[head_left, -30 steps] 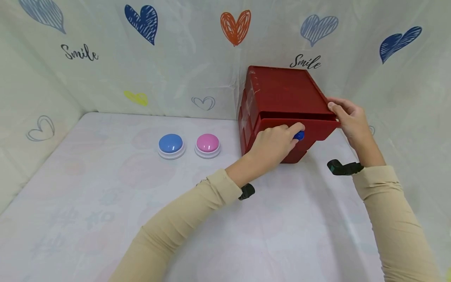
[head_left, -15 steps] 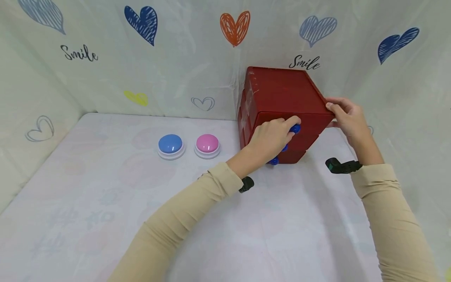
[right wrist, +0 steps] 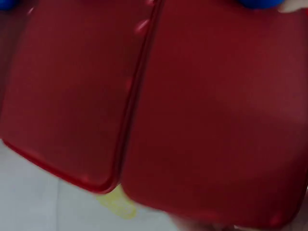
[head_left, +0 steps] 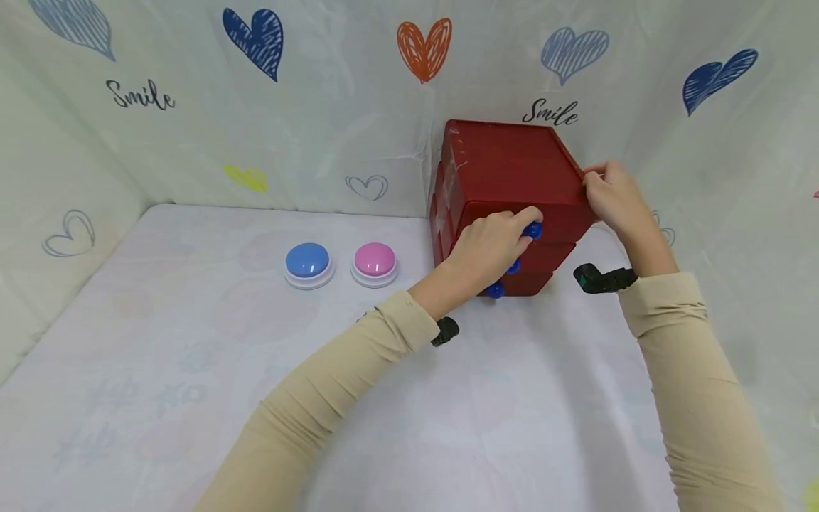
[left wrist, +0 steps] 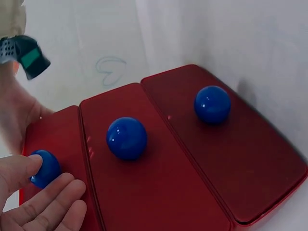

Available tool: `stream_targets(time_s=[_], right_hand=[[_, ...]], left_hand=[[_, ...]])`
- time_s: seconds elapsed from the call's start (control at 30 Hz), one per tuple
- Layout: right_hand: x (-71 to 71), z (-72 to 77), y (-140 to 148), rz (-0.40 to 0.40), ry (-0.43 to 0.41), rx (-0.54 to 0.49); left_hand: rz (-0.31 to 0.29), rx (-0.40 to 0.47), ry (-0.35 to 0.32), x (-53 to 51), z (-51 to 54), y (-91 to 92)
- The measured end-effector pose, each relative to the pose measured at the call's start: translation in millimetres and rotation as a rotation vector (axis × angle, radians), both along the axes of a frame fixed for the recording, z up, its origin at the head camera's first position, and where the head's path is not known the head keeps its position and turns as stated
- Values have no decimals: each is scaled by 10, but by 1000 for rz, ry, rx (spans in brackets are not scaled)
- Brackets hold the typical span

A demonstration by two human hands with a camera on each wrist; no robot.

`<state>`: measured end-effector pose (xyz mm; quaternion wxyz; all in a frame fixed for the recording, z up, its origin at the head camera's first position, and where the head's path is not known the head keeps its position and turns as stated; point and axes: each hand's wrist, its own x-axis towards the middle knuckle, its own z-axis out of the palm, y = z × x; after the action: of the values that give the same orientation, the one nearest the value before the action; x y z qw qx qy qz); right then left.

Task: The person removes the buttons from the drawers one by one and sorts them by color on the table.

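A red three-drawer cabinet (head_left: 512, 163) stands at the back right of the table, with one round blue knob on each drawer. My left hand (head_left: 489, 245) pinches the top drawer's knob (left wrist: 45, 168) between thumb and fingers. That drawer's front lies flush with the frame. The middle knob (left wrist: 127, 138) and the bottom knob (left wrist: 212, 105) are untouched. My right hand (head_left: 617, 199) grips the cabinet's upper right edge near the front corner; part of its fingers is hidden behind the side. In the right wrist view the red drawer fronts (right wrist: 216, 110) fill most of the picture, blurred.
Left of the cabinet, a blue push button (head_left: 308, 262) and a pink push button (head_left: 375, 260) sit on white bases. A pale cloth covers the table (head_left: 160, 320). Behind hangs a white curtain (head_left: 345, 107) with printed hearts, close to the cabinet's back.
The top drawer has slid inward from slightly out to flush, my left hand staying on its knob. My right hand has shifted up and back along the cabinet's right edge.
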<state>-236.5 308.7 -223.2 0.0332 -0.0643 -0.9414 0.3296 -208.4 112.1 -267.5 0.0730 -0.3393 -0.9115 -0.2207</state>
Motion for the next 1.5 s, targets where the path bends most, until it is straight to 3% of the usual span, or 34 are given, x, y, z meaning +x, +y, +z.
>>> stream_targets(time_s=[0.2,0.4,0.53,0.63,0.77,1.03,1.3,1.5], right_hand=[[-116,48,-94,-10,-91,114],[-173,16,-89,-67,-100,85],[-186,-26,-94,-109,-63,53],[-196,-49,-97,-133,-37,34],[-202,-64,-107,-151,-27,21],[-199,-70,-95,-168,-29,27],[-182,-63,-124,-199,-45,16],[-173,-58,-129,-204,-36,27]], left_hand=[[1,-10,-16,0,8,10],[-14,7,-61,-10,-2,11],[-60,96,-107,-42,-83,-27],[-82,213,-141,-50,-192,-69],[-53,314,-189,-22,-352,-126],[-9,191,-234,60,-555,-133],[12,127,-186,57,-625,-23],[26,94,-90,51,-628,48]])
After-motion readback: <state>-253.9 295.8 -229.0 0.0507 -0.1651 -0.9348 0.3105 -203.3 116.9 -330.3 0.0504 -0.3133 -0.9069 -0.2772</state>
